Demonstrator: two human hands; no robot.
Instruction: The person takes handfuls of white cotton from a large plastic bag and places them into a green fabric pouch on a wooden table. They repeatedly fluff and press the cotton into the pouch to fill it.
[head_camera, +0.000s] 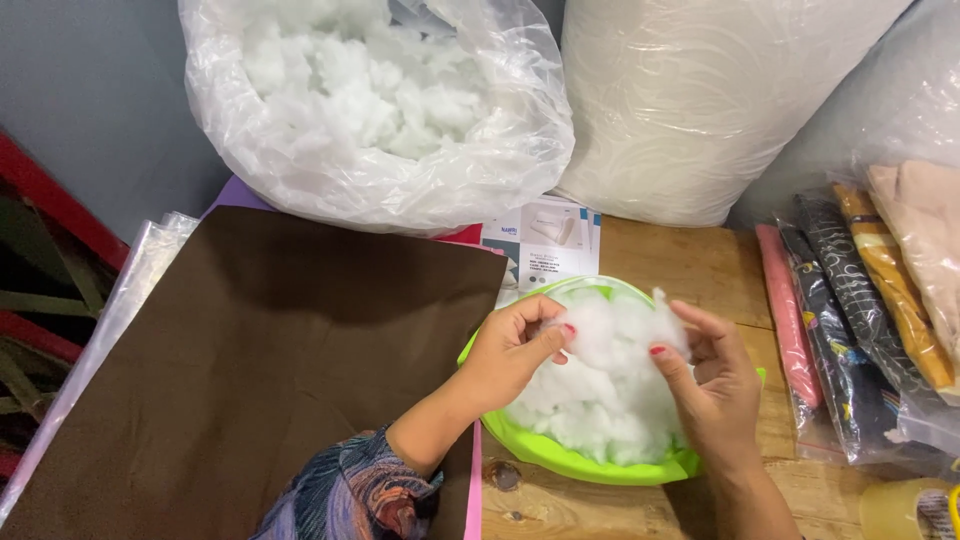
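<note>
Two hands are working one tuft of white fluffy fibre filling above the round lime-green plastic basin, which is sitting on the wooden table and holding more of the same filling. To separate it well, pinching small portions and drawing them apart gently is advisable, keeping loose fibre over the basin. The left hand is pinching the tuft between thumb and fingers, wrist bent inward. The right hand is gripping the opposite side, fingertips curled, palm facing left.
</note>
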